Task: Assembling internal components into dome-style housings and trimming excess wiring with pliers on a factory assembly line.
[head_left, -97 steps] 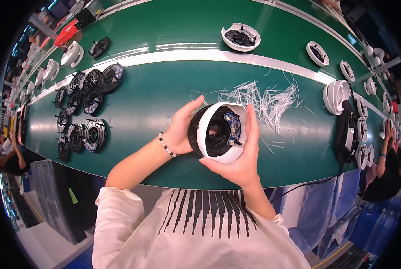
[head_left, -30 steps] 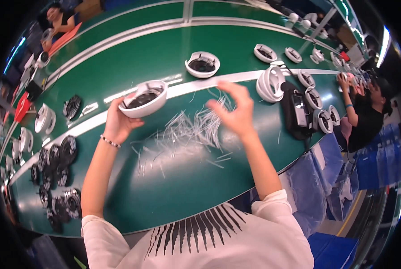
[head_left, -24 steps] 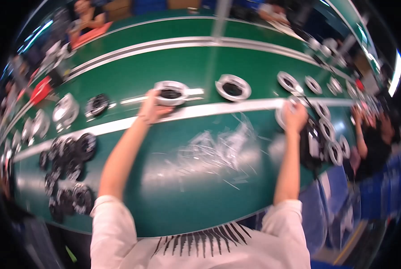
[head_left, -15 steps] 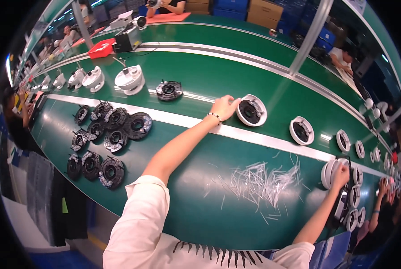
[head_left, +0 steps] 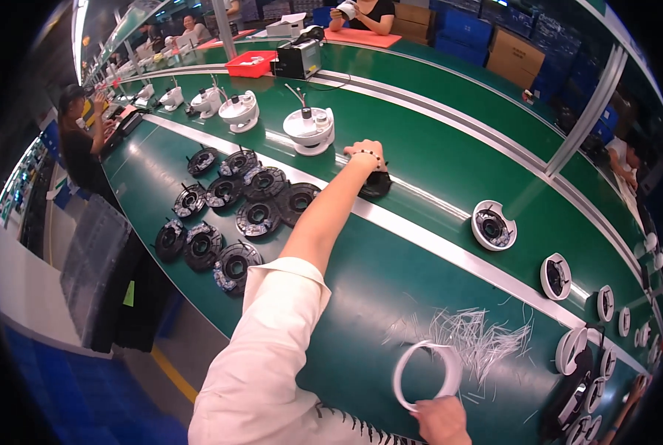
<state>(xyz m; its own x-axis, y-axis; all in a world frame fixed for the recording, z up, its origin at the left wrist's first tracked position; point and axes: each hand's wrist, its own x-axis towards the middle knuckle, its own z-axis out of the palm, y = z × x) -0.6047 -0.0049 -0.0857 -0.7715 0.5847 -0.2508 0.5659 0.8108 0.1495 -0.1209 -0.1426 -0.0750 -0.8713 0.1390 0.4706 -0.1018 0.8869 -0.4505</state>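
Observation:
My left hand (head_left: pixel 365 153) reaches across the metal rail, fingers curled over the far side of a black ring-shaped part (head_left: pixel 376 185) on the belt. The hand and wrist hide much of that part, and the fingertips do not show. Close to my body, my right hand (head_left: pixel 444 421) grips the near rim of a white plastic ring housing (head_left: pixel 398 376), held tilted above the bench. Through its opening the green surface shows. Several black ring-shaped parts (head_left: pixel 236 265) with small clear bags lie left of my left forearm.
A loose heap of thin clear strips (head_left: pixel 483 337) lies beyond the white ring. White housings with black inserts (head_left: pixel 494 225) stand along the belt to the right, white domed units (head_left: pixel 308 132) to the left. More white rings (head_left: pixel 571 351) sit at the bench's right. Other people work around.
The view has turned left. My left hand has left a white housing on the belt and gone to the black part. My right hand has brought a white ring from the right-hand stack toward me.

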